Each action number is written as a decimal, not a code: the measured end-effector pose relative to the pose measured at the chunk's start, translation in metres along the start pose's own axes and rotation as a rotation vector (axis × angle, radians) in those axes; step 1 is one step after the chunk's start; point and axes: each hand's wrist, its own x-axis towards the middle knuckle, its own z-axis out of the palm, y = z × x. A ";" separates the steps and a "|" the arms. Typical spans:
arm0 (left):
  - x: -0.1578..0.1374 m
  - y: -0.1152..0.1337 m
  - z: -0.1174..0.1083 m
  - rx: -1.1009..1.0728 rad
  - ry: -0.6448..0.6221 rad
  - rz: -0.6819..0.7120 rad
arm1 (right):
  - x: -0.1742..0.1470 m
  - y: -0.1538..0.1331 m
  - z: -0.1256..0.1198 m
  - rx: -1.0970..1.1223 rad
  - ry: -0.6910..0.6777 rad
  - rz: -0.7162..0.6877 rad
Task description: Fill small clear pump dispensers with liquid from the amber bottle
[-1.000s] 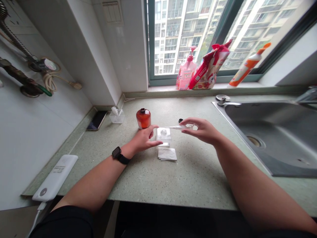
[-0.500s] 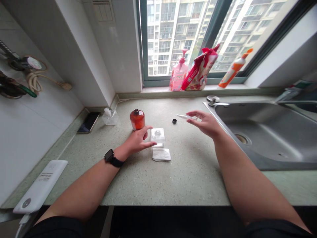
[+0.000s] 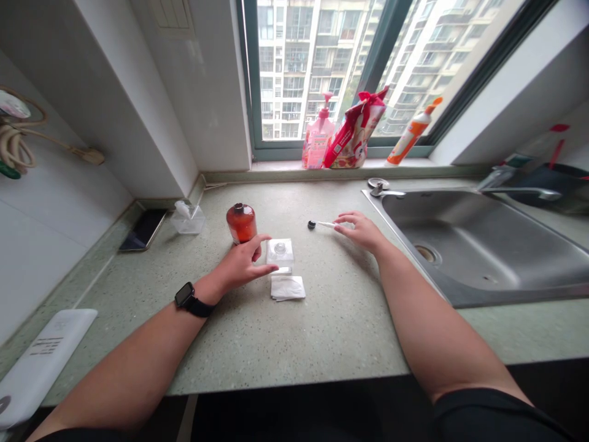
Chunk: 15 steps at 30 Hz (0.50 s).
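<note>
My right hand (image 3: 361, 232) pinches a thin, pale plastic dropper (image 3: 326, 224), held nearly level. The dropper's tip points left, right beside a small black cap (image 3: 311, 225) on the counter; whether they touch I cannot tell. My left hand (image 3: 243, 263) is open, thumb and forefinger spread around the left side of a clear square container (image 3: 280, 250) with a round opening on top. Its fingertips are at the container's near and far left corners. Just behind that hand stands an uncapped amber bottle (image 3: 241, 222). A folded white tissue (image 3: 288, 287) lies in front of the container.
A steel sink (image 3: 488, 245) is set into the counter (image 3: 322, 344) at right. Toward the left are a clear spray bottle (image 3: 188, 220), a phone (image 3: 143, 230) and a white power bank (image 3: 50, 359). A pump bottle (image 3: 318, 141) and a red bag (image 3: 356, 135) stand on the windowsill.
My right hand has lowered toward the counter, bringing the dropper's tip beside the black cap. My left hand keeps its place around the container. The whole view has shifted slightly.
</note>
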 end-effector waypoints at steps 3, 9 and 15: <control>0.000 -0.001 0.001 -0.002 0.003 0.001 | 0.000 0.004 0.002 -0.009 0.000 0.024; 0.001 -0.002 0.002 -0.006 0.010 0.007 | 0.000 0.003 0.004 -0.024 -0.007 0.045; 0.002 -0.003 0.002 -0.009 0.003 0.001 | 0.000 0.001 0.005 -0.026 -0.024 0.049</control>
